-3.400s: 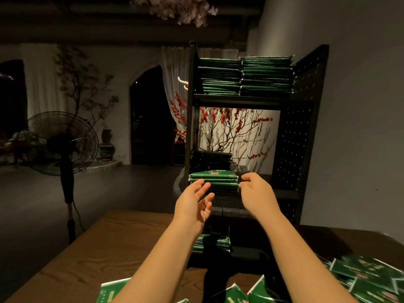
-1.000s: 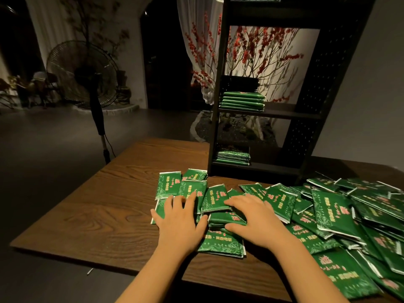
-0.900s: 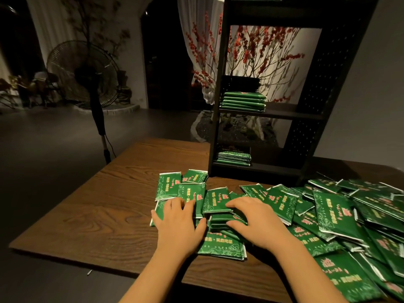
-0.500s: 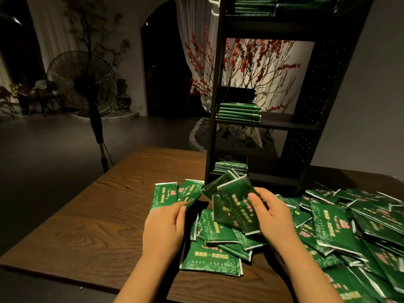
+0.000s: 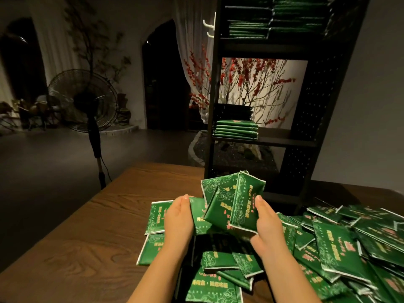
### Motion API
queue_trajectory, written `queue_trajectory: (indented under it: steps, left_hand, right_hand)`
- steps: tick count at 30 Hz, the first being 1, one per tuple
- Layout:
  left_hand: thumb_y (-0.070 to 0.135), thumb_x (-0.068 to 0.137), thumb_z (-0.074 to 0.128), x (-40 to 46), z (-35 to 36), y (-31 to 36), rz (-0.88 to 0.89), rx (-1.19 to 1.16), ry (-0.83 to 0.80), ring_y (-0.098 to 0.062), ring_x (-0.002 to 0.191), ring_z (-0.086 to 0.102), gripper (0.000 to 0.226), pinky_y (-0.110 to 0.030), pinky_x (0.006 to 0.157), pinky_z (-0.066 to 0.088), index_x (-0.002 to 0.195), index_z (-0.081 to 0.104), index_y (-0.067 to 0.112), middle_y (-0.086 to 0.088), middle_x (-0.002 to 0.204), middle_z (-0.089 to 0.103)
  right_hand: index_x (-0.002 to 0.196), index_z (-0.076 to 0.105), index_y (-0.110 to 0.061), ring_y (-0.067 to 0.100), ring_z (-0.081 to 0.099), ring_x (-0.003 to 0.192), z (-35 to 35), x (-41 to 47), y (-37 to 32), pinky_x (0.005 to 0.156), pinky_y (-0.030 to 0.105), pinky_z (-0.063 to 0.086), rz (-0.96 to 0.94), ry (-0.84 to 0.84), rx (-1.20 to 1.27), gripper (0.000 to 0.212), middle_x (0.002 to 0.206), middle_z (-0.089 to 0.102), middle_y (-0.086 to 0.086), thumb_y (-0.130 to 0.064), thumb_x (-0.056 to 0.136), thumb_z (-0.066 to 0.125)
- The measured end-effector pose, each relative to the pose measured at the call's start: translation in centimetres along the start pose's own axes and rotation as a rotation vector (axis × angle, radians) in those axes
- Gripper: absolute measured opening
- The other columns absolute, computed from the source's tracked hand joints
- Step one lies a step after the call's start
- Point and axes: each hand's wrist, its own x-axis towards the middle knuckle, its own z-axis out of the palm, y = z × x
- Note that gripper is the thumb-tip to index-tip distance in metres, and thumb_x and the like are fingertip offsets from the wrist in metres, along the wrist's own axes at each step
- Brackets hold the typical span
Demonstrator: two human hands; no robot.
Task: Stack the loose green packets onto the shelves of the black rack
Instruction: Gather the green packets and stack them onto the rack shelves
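A person's right hand (image 5: 265, 224) and left hand (image 5: 179, 217) press a tilted bundle of glossy green foil packets (image 5: 234, 204) between them above the wooden table (image 5: 87, 237); the black metal rack (image 5: 306, 127), middle shelf half filled, stands at twelve o'clock

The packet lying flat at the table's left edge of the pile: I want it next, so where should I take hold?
That flat packet has its left long edge free on bare table, while the left hand covers its right side. Come from the left, probably sliding fingers under that edge, thumb on top.
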Motion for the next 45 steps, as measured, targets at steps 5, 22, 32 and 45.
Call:
queue_trajectory:
  steps: [5,22,32,45]
  left_hand:
    - [0.042,0.101,0.047,1.1,1.2,-0.2,-0.148,-0.02,-0.194,0.0,0.077,0.051,0.031,-0.008,0.065,0.038,0.092,0.059,0.015,0.008,0.087,0.058]
    - [0.029,0.096,0.059,1.9,0.6,-2.4,-0.396,-0.757,-0.196,-0.025,0.074,0.073,0.027,-0.036,0.067,0.056,0.108,0.066,0.006,-0.012,0.091,0.075]
    - [0.057,0.09,0.052,-0.2,1.6,-2.2,-0.024,-0.05,-0.559,0.001,0.134,0.026,0.078,-0.021,0.109,0.022,0.154,0.023,0.023,0.024,0.148,0.02]
    - [0.044,0.105,0.033,-1.0,3.3,-1.0,-0.117,-0.088,-0.301,-0.017,0.107,0.06,0.03,-0.028,0.082,0.048,0.109,0.052,0.021,0.003,0.113,0.063]
  right_hand:
    - [0.127,0.061,-0.025,0.029,0.059,0.118,-1.0,1.7,1.3,0.103,0.063,0.042,0.065,0.058,0.04,0.034,0.126,0.065,0.001,-0.041,0.098,0.054]
    - [0.102,0.069,-0.014,0.025,0.072,0.087,-1.9,0.7,0.7,0.082,0.045,0.057,-0.079,-0.122,-0.49,0.023,0.09,0.076,0.003,-0.027,0.101,0.049]
    - [0.098,0.07,-0.024,0.014,0.071,0.074,-1.2,-0.1,1.3,0.065,0.031,0.056,-0.26,-0.078,-0.533,0.016,0.084,0.075,-0.006,-0.016,0.098,0.055]
    - [0.093,0.044,-0.008,0.016,0.037,0.064,-0.2,0.4,2.1,0.064,0.03,0.035,-0.081,0.171,-0.233,0.017,0.075,0.043,0.003,-0.017,0.106,0.037]
